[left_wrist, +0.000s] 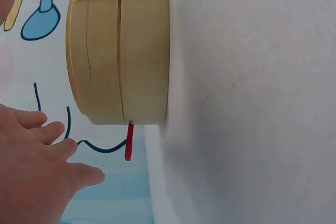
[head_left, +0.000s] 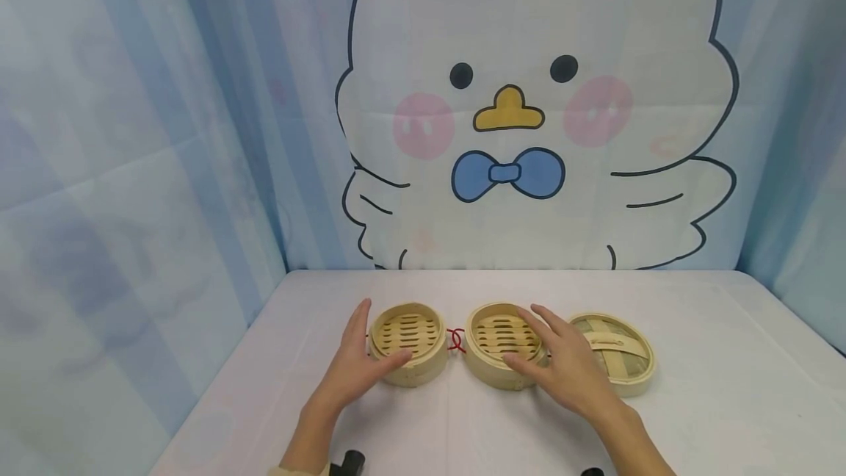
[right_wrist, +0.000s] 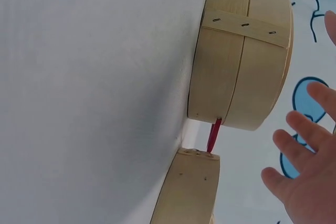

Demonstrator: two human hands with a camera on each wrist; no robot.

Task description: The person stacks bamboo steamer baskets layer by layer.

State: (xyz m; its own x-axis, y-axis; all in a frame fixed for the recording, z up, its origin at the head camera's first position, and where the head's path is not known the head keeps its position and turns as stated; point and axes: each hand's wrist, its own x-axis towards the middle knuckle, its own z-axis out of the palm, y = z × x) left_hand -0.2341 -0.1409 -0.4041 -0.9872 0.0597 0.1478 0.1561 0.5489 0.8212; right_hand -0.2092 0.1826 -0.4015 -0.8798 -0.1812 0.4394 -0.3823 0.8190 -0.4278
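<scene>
Left hand (head_left: 360, 369) and right hand (head_left: 571, 366): spread wide, holding nothing, at the left basket (head_left: 411, 336) and middle basket (head_left: 497, 344) respectively, on the tabletop (head_left: 429, 432). Lifting one could drag the other by the red cord (head_left: 456, 340).

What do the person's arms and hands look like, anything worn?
The left hand and right hand show no gloves or rings. A pale cream fabric sleeve shows at the left forearm, beside a black cylindrical device; a black rounded piece shows near the right forearm.

Lid (head_left: 624, 351) right of baskets (head_left: 423, 366) (on table (head_left: 734, 380))
</scene>
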